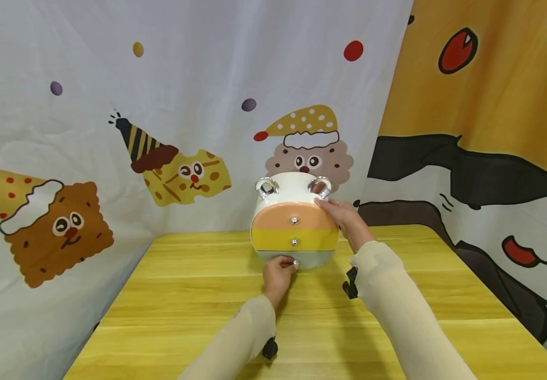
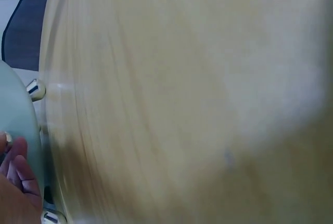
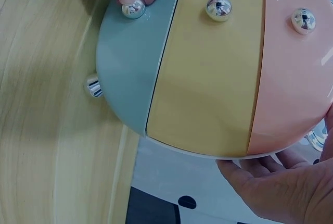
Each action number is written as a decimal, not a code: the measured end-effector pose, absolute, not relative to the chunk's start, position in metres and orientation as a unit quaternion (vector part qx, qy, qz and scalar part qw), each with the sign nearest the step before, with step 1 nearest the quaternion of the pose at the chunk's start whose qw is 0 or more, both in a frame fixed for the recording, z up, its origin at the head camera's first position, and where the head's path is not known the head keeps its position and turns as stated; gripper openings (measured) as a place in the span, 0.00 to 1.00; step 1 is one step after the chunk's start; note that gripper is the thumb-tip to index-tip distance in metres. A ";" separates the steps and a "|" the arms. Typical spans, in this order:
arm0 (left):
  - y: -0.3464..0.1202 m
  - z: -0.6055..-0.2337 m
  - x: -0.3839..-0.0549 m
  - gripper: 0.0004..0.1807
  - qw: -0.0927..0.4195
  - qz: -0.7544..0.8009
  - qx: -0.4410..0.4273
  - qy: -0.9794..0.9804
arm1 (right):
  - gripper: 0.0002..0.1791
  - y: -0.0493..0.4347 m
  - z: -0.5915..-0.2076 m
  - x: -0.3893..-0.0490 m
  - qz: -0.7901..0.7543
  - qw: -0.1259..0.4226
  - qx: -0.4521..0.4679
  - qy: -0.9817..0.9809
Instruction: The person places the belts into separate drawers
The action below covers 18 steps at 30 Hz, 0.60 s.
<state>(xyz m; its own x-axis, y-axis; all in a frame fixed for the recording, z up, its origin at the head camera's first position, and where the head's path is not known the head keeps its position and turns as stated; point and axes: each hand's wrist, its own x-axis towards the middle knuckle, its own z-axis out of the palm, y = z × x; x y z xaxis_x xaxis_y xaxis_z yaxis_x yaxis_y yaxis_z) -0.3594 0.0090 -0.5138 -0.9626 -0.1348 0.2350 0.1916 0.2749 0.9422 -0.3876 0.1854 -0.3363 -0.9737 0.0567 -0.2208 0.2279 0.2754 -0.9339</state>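
Note:
A small rounded drawer box [image 1: 294, 190] stands toward the table's far side, with a pink-orange drawer [image 1: 273, 216], a yellow drawer [image 1: 273, 240] and a pale blue-green drawer [image 3: 127, 62] at the bottom. Each front bears a round silver knob [image 3: 218, 8]. My left hand [image 1: 278, 274] pinches the bottom drawer's knob [image 3: 133, 9] between thumb and fingers. That drawer's front looks flush with the others. Against the box's upper right side rests my right hand [image 1: 347, 219], fingers extended along the curved wall, as the right wrist view shows. Two silver rings [image 1: 267, 187] stick up from the box top.
The box has short silver feet [image 3: 94, 86] on the yellow wood-grain table [image 1: 197, 316]. Close behind hangs a white cloth [image 1: 197, 63] with cartoon prints; an orange and dark patterned cloth [image 1: 501, 95] covers the right side. Black wrist straps [image 1: 351, 283] show at both sleeves.

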 end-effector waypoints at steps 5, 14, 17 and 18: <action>0.009 -0.511 -0.360 0.04 0.128 -0.606 -0.020 -0.785 | 0.43 0.186 -0.338 -0.389 -0.604 0.069 0.091 0.789; 0.007 -0.511 -0.363 0.04 0.116 -0.597 -0.027 -0.793 | 0.42 0.188 -0.338 -0.388 -0.596 0.066 0.091 0.795; 0.006 -0.511 -0.363 0.04 0.114 -0.601 -0.029 -0.790 | 0.43 0.189 -0.338 -0.387 -0.597 0.069 0.089 0.794; 0.007 -0.511 -0.363 0.04 0.113 -0.602 -0.030 -0.790 | 0.43 0.189 -0.338 -0.387 -0.597 0.070 0.091 0.794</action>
